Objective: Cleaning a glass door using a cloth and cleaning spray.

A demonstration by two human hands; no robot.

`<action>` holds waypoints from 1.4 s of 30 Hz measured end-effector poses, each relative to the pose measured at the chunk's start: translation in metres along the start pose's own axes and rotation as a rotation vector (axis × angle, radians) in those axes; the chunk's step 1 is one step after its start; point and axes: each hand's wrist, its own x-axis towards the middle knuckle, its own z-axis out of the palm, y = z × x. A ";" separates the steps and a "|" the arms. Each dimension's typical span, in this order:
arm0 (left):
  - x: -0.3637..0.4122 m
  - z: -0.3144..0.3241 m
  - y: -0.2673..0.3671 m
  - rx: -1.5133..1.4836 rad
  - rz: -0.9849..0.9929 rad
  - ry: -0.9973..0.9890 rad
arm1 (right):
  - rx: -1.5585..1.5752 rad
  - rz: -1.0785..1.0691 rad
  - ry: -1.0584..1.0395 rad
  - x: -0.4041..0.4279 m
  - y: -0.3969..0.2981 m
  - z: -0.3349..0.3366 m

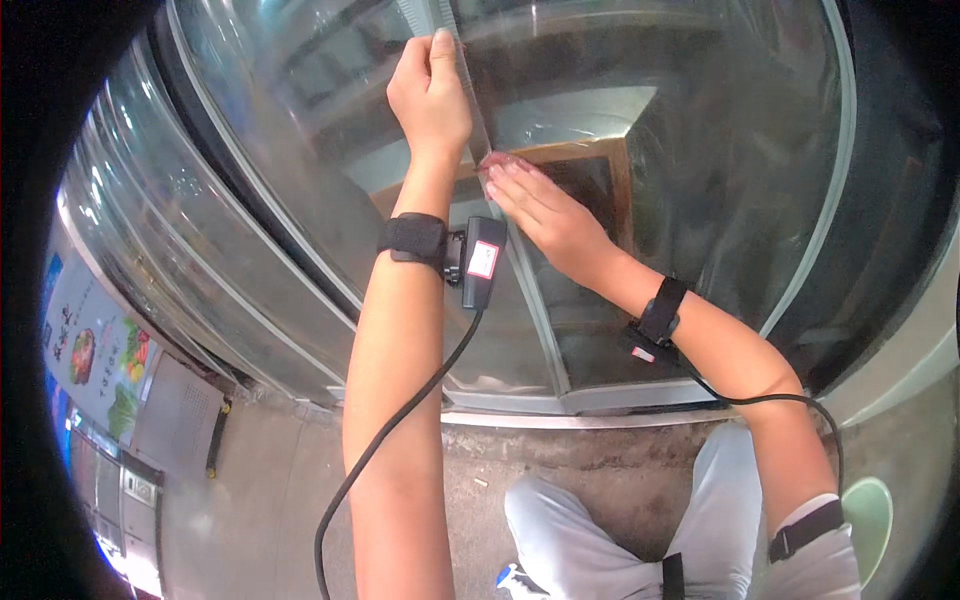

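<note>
My left hand (431, 97) is closed, thumb up, around what looks like the edge of a clear plastic strip (474, 105). This strip runs down along the metal frame between two glass panels. Lower and to the right, my right hand (540, 206) lies flat with its fingers extended and its fingertips at the strip's lower part. A pinkish patch shows beyond those fingertips; whether it is a reflection or a thing under them I cannot tell. Behind both hands stands a large glass door panel (712, 187) in a grey metal frame (536, 307).
More curved glass or clear plastic panels (142, 195) stand at the left. A printed food sign (97, 352) and a metal cabinet (176, 412) are at far left. Below runs the metal door sill (585, 420). A pale green container (870, 517) stands at lower right. Black cables hang from my wrist devices (484, 262).
</note>
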 end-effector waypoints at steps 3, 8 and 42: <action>-0.031 -0.010 0.001 0.048 0.033 -0.004 | 0.058 -0.041 -0.059 -0.033 -0.009 0.011; -0.148 -0.034 -0.007 0.224 -0.137 -0.151 | 0.044 -0.126 -0.233 -0.130 -0.029 0.024; -0.350 -0.051 0.090 0.399 -0.001 -0.343 | 0.629 1.331 -1.654 -0.478 -0.065 -0.106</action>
